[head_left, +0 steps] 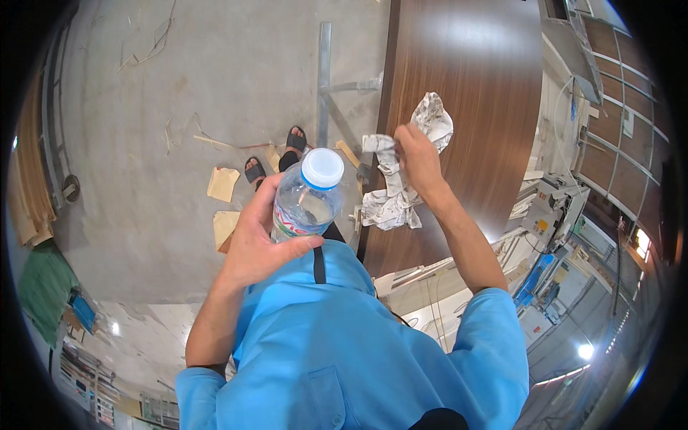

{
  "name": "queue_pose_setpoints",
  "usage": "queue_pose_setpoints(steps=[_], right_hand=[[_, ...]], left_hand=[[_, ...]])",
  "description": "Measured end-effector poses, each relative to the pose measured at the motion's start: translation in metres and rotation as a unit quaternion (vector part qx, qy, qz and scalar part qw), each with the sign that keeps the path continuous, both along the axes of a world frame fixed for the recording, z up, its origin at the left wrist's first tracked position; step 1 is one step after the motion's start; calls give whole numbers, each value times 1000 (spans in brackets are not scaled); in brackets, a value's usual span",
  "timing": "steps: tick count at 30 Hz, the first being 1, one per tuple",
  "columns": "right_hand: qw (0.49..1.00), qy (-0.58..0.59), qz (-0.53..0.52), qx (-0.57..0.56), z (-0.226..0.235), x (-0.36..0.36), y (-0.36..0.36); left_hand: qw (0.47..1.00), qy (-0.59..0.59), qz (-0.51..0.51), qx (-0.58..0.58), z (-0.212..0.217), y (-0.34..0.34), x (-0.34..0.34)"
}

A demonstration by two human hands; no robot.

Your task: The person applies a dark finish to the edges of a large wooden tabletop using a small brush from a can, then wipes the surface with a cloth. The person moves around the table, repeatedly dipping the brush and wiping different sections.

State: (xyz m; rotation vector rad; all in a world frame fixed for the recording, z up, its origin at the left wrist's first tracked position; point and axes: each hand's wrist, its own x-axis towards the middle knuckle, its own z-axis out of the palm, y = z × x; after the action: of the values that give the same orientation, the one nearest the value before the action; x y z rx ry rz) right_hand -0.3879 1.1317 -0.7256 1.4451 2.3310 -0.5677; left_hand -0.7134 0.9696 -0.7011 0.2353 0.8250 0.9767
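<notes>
My left hand point(252, 247) is wrapped round a clear plastic bottle point(304, 208) with a white cap and a coloured label, held upright in front of my waist. Some clear liquid seems to be inside, though the level is hard to make out. To the right, my right hand point(421, 159) is closed on a crumpled white rag point(390, 208) with dark spots or print. The rag hangs and spreads above and below my fist, over the left edge of a dark brown wood-grain panel point(487, 129). My fingertips are partly hidden in the cloth.
A metal frame leg point(324, 79) stands left of the panel. Torn cardboard pieces point(223, 184) and thin wood strips point(211, 141) lie on the grey floor point(143, 236). A machine with a control box point(541, 215) is at the right, and a green cloth point(44, 290) at the left.
</notes>
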Motion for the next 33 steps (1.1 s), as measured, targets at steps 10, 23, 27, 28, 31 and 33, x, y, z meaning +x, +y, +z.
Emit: queue_pose_setpoints(steps=[10, 23, 27, 28, 31, 33], right_hand=[[994, 71, -68, 42, -15, -21, 40], [964, 55, -51, 255, -21, 68, -13], [992, -18, 69, 103, -20, 15, -41], [993, -53, 21, 100, -32, 12, -17], [965, -15, -24, 261, -70, 40, 75], [957, -36, -107, 268, -77, 89, 89]], left_hand=[[1000, -2, -16, -12, 5, 7, 11], [1000, 11, -9, -3, -1, 29, -10], [999, 29, -20, -5, -7, 41, -6], [999, 37, -22, -3, -9, 45, -1], [999, 19, -33, -14, -10, 59, 20], [996, 43, -72, -23, -7, 66, 40]])
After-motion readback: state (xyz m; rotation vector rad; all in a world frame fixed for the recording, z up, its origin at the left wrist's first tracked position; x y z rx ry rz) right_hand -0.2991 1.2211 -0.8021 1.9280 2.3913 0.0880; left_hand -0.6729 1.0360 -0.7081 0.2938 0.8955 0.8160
